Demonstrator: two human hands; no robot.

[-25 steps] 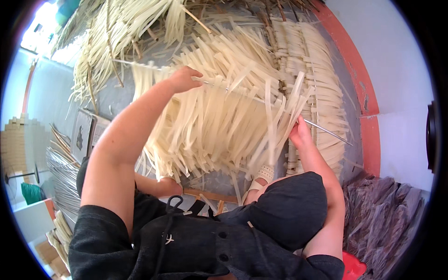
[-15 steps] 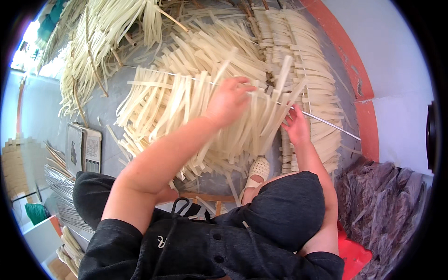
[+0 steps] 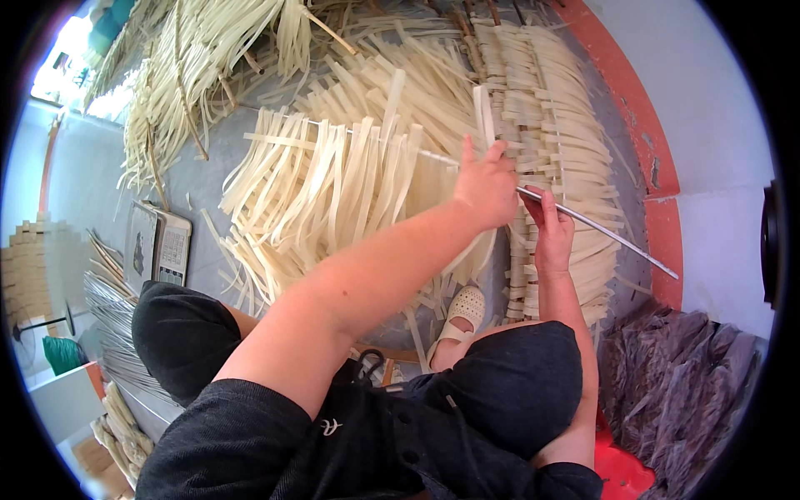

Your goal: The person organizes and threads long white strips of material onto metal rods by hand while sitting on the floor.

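Observation:
A thin metal rod (image 3: 617,237) slants across in front of me, its right end sticking out past my hands. Pale cream flat strips (image 3: 333,179) hang over the rod's left part in a thick fringe. My left hand (image 3: 486,190) is closed at the rod on a few strips, whose ends (image 3: 482,115) stand up between its fingers. To the left of that hand, a short length of rod shows bare. My right hand (image 3: 552,233) pinches the rod just right of my left hand, thumb and fingers closed.
Finished-looking fringed panels (image 3: 575,150) lie on the right, beside the red wall base (image 3: 637,108). More strips on sticks (image 3: 208,67) lie far left, near a scale (image 3: 167,246). Metal rods (image 3: 121,321) are bundled at left. Dark crumpled plastic (image 3: 675,392) lies lower right.
My left hand has moved right along the rod with some strips, opening a gap in the fringe. My right hand has closed on the rod and shifted slightly right.

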